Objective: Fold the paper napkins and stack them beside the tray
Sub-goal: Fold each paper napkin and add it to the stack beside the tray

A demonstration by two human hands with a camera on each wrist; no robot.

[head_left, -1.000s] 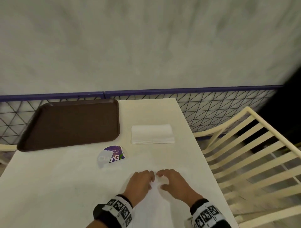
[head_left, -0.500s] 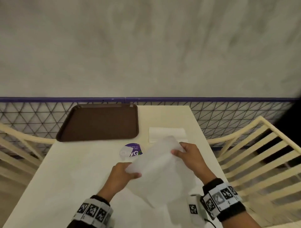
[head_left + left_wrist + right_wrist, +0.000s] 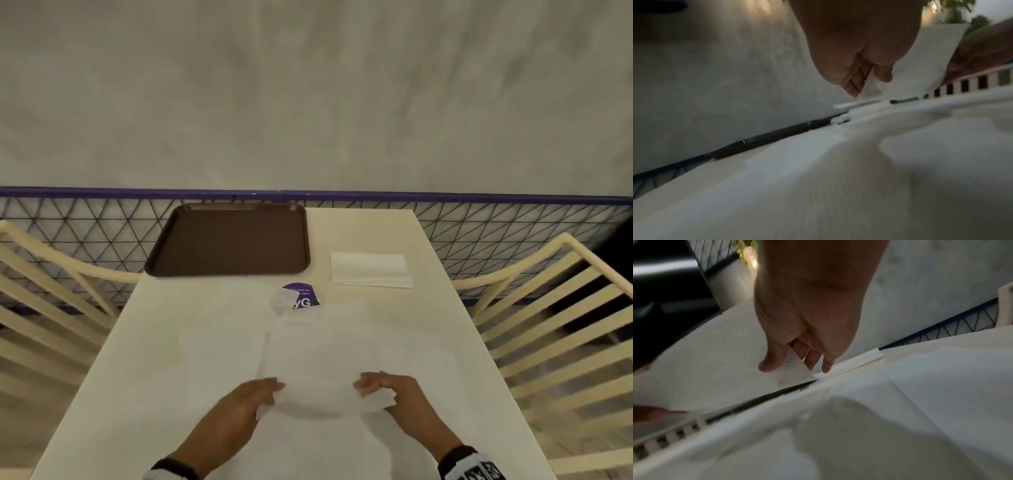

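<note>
A white paper napkin (image 3: 318,373) lies spread on the near part of a pale table (image 3: 205,394), directly in front of the person. Its near edge is lifted off the surface and bows upward between the two hands, while the far part lies flat, with its far edge reaching a round purple sticker (image 3: 297,295) on the tabletop. The left hand (image 3: 239,407) pinches the near-left corner between thumb and fingers; the left wrist view shows the thumb and fingertips closed on the thin, textured sheet. The right hand (image 3: 394,394) pinches the near-right corner in the same way, and the right wrist view shows the paper caught between thumb and fingers. Holding both near corners at once appears meant to carry that edge over the flat part and make an even fold.

Farther away, on the right half of the table, a stack of folded napkins (image 3: 370,269) lies squarely just beside a brown tray (image 3: 233,240). The tray sits at the far left of the table, against a low mesh fence with a purple rail (image 3: 479,198). The stack's place suggests finished napkins gather there. Slatted cream chairs (image 3: 555,308) stand on either side of the table. The wrist views are blurred.
</note>
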